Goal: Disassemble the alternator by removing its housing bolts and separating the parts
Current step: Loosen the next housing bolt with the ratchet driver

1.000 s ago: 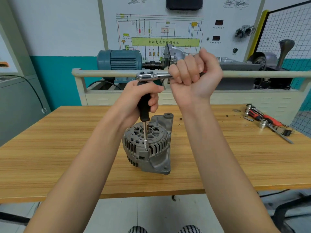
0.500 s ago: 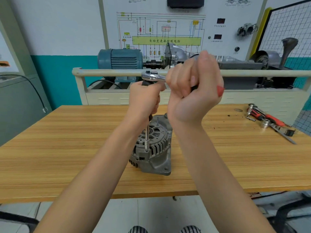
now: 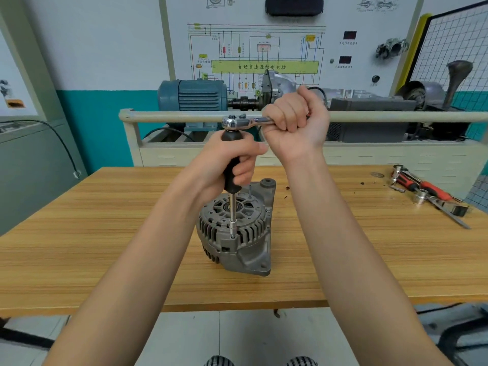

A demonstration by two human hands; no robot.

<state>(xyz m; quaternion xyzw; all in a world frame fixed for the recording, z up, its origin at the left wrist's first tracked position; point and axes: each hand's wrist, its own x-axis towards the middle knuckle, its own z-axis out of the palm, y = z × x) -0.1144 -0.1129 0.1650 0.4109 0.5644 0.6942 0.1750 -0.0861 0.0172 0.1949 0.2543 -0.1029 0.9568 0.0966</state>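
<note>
A grey alternator (image 3: 237,233) with slotted vents stands on the wooden table (image 3: 79,233), bearing end up. A black-handled socket driver (image 3: 231,175) stands upright on it, its steel shaft and socket seated on a housing bolt (image 3: 232,236) at the near rim. My left hand (image 3: 227,165) grips the black handle. A chrome ratchet wrench (image 3: 237,121) sits on top of the driver, its handle pointing right. My right hand (image 3: 295,122) grips that ratchet handle, which is mostly hidden in my fist.
Loose tools lie at the table's right edge: red-handled tools (image 3: 422,187), a socket (image 3: 421,196) and a metal bar (image 3: 449,215). Behind the table runs a beige rail (image 3: 171,116) in front of a blue motor (image 3: 195,96) and a training board (image 3: 264,48).
My right hand has swung the ratchet handle back to the right after drawing it toward me. My left hand stays on the driver handle, and the alternator has turned slightly on the table.
</note>
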